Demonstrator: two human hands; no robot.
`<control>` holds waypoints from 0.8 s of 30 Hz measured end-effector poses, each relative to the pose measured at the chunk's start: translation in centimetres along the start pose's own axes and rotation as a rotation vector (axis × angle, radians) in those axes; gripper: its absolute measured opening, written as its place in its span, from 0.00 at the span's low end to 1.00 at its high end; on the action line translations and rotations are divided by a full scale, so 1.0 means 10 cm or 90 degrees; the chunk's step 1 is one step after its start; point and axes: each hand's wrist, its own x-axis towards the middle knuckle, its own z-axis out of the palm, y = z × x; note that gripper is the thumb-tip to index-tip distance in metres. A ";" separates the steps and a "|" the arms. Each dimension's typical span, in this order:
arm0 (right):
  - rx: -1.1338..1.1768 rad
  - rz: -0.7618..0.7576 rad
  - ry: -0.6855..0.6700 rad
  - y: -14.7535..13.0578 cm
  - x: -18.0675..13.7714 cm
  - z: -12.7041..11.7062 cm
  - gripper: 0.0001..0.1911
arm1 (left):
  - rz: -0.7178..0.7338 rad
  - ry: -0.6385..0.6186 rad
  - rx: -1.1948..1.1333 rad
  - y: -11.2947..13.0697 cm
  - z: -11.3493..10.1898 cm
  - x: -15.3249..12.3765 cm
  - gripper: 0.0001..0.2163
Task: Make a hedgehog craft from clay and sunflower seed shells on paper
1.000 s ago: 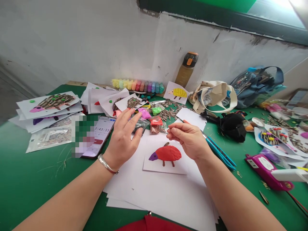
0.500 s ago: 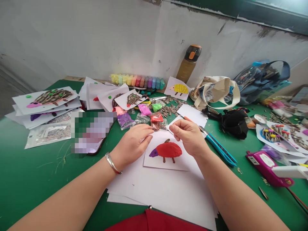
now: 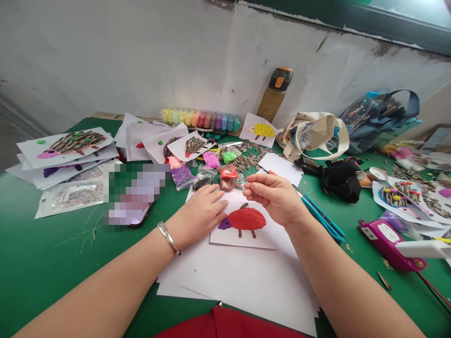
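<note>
On the card (image 3: 225,239), red body (image 3: 248,219), purple head (image 3: 224,224) and brown legs (image 3: 253,234) are formed; one seed (image 3: 244,205) is set, remaining back uncovered. Left hand (image 3: 200,213) is laid over card's left edge, fingers loosely spread; right hand (image 3: 276,197) is held above card's far right, fingers narrowed, contents indiscernible.

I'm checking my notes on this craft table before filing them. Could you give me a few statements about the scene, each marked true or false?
1. The red animal has a purple head. True.
2. The silver bracelet is on the right arm. False: the silver bracelet is on the left arm.
3. The left hand is nearer the purple head than the right hand is. True.
4. The blue cutter lies left of the red animal. False: the blue cutter lies to its right.
</note>
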 end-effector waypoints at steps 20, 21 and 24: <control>-0.060 0.049 -0.045 0.02 -0.03 0.02 0.12 | -0.011 -0.021 0.029 -0.04 0.04 0.00 0.10; -0.073 0.039 -0.049 0.03 -0.03 0.02 0.11 | -0.010 -0.020 0.031 -0.04 0.04 0.00 0.10; -0.116 0.002 -0.068 0.03 -0.03 0.03 0.08 | -0.008 -0.012 0.032 -0.05 0.05 -0.01 0.12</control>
